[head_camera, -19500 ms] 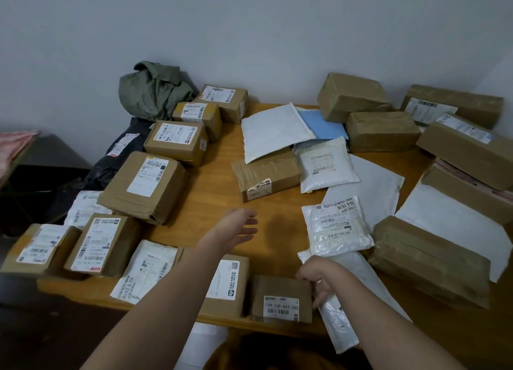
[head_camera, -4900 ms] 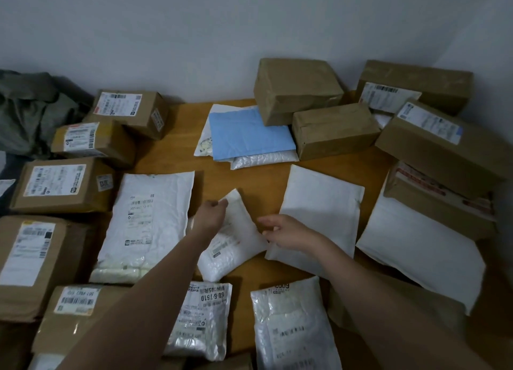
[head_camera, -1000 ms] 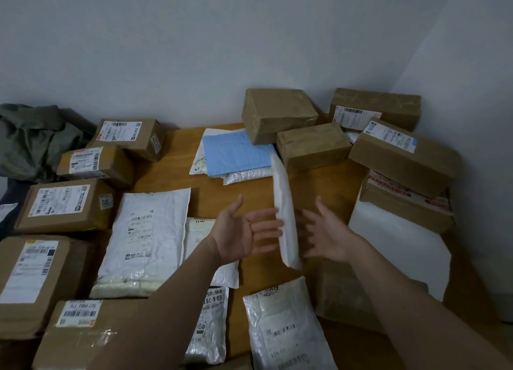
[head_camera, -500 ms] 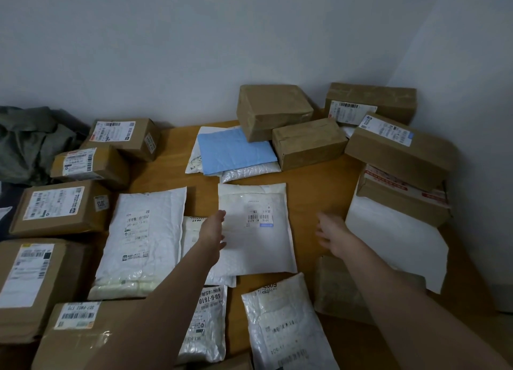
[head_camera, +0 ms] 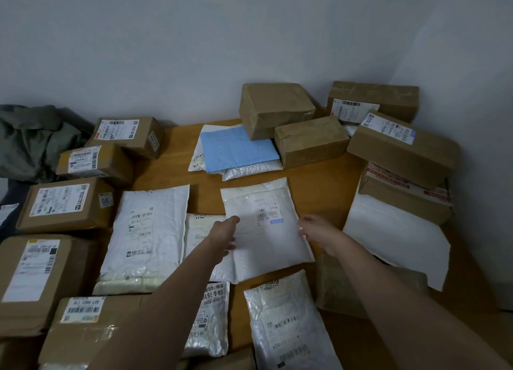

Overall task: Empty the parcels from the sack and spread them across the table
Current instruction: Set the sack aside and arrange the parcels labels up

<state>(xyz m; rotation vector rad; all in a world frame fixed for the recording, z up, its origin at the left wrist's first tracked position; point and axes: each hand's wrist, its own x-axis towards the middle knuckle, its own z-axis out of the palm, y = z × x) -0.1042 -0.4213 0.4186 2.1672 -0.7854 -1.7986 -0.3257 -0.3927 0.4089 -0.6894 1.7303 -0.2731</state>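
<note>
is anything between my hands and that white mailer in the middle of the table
Nothing visible. The left hand touches the white mailer at its left edge and the right hand at its right edge; the mailer lies flat, overlapping a smaller white pouch.

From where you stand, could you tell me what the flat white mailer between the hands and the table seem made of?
Flat white mailer: likely matte plastic film, softly creased, printed label. Table: apparently wood, smooth orange-brown finish; grain unclear.
</note>
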